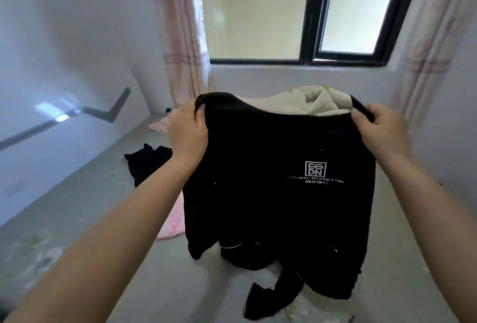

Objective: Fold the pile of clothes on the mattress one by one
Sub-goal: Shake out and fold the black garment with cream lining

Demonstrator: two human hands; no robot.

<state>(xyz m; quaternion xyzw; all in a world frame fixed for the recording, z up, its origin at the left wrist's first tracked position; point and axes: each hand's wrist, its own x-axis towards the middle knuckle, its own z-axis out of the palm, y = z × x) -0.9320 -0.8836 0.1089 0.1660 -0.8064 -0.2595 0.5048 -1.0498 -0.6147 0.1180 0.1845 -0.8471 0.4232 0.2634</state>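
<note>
— What lies on the left side of the mattress (pixel 85 209)?

— A small black garment (pixel 147 166) lies there, near the left edge. Just beside it, more to the middle, a pink cloth (pixel 174 222) is partly hidden behind the lifted piece.

— And the hands?

— The left hand (pixel 187 133) grips the left shoulder of a black sweatshirt (pixel 278 193), with the fingers curled round the fabric. The right hand (pixel 382 129) pinches the other shoulder in the same manner. The sweatshirt hangs between them above the middle of the mattress, spread wide, with a white square logo (pixel 315 169) on the chest. Its lower hem and one sleeve touch the mattress near the front edge.

— What is behind it?

— A cream garment (pixel 309 102) shows over the collar; it is perhaps a part of the pile, but most of it is covered. Under the sweatshirt something dark is heaped, and I cannot tell if it is a separate piece.
</note>
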